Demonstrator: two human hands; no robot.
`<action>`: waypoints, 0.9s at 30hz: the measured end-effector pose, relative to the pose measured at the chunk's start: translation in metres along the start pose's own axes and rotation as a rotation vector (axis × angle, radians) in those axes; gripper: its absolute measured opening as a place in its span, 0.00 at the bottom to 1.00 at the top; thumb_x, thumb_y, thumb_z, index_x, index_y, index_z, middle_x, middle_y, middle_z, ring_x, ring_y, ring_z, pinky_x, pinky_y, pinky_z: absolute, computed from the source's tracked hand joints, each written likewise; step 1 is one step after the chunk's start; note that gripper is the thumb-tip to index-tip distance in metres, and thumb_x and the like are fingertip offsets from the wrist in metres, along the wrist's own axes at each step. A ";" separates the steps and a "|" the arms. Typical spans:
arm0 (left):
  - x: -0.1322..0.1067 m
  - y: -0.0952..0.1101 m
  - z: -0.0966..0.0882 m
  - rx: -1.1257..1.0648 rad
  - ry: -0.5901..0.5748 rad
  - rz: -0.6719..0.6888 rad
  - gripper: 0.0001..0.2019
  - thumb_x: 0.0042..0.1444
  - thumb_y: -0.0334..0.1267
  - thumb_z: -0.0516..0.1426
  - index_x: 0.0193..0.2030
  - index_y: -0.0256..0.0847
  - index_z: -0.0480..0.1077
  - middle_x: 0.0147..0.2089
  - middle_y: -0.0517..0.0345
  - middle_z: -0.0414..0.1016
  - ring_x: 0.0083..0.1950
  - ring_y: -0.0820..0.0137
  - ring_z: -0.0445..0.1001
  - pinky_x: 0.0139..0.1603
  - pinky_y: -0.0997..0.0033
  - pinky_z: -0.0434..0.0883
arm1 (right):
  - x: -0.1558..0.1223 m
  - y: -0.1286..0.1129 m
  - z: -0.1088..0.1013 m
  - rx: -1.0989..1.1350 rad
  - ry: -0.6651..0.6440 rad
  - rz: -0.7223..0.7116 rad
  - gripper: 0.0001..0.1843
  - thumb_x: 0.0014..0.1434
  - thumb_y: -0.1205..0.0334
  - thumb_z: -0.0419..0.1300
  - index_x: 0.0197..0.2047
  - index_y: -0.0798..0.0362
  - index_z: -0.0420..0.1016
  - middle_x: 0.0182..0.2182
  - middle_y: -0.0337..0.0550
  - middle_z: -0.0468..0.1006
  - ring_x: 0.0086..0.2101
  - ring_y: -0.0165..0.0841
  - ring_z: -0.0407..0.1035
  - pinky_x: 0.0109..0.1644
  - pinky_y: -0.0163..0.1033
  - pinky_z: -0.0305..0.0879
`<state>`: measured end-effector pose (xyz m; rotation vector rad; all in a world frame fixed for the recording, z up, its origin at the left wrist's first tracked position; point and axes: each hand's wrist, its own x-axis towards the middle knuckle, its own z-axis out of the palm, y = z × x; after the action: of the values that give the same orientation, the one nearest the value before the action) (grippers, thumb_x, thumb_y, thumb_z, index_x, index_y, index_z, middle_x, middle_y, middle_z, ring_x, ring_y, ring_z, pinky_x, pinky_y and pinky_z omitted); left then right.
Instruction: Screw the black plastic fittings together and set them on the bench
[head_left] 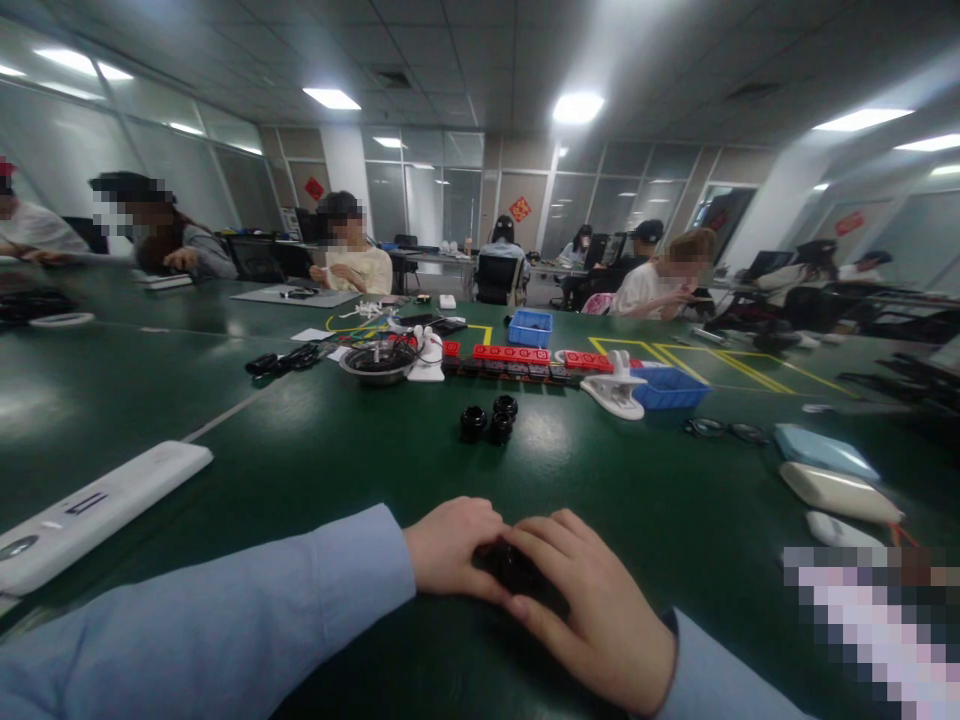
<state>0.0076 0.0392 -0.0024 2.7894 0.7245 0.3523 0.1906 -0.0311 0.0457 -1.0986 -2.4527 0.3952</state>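
Near the front of the green table (315, 470), my left hand (454, 545) and my right hand (600, 610) meet around a dark, glossy black object (523, 570). My left fingers are curled against its left side, with the thumb along the near edge. The right hand arches over it from the other side, thumb touching close to the left one. Most of the object is covered, so its kind does not show. Farther forward, several black, round, ribbed parts (501, 422) stand in a small cluster.
Behind the cluster runs a row of red blocks (512, 355) and black pieces, with a glass bowl (375, 375), white clip-like stands (616, 392) and blue bins (670, 388). A white power strip (112, 510) lies left; glasses (726, 430) and cases (840, 490) lie right. People sit beyond.
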 end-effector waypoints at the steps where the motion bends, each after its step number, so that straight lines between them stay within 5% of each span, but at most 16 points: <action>1: 0.000 0.000 0.000 0.003 0.003 0.004 0.19 0.48 0.55 0.58 0.29 0.39 0.64 0.27 0.62 0.65 0.30 0.71 0.63 0.30 0.73 0.58 | 0.000 -0.001 0.000 -0.008 -0.004 -0.006 0.18 0.56 0.60 0.56 0.50 0.54 0.66 0.44 0.47 0.70 0.40 0.39 0.61 0.43 0.46 0.62; 21: 0.001 0.002 -0.001 0.037 -0.004 0.014 0.16 0.47 0.53 0.59 0.31 0.41 0.66 0.27 0.64 0.65 0.30 0.71 0.64 0.30 0.72 0.58 | -0.001 -0.005 0.000 -0.063 -0.070 -0.124 0.23 0.56 0.52 0.54 0.53 0.53 0.64 0.51 0.45 0.67 0.40 0.40 0.59 0.43 0.46 0.56; 27: 0.001 0.001 -0.001 -0.001 0.002 0.025 0.13 0.49 0.47 0.59 0.28 0.40 0.63 0.26 0.64 0.64 0.29 0.72 0.62 0.30 0.73 0.57 | -0.004 -0.006 0.008 0.047 -0.076 -0.237 0.23 0.59 0.49 0.47 0.53 0.52 0.64 0.41 0.45 0.73 0.38 0.39 0.59 0.40 0.44 0.53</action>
<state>0.0086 0.0387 -0.0011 2.7994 0.6905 0.3602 0.1855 -0.0388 0.0396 -0.7744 -2.5883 0.4237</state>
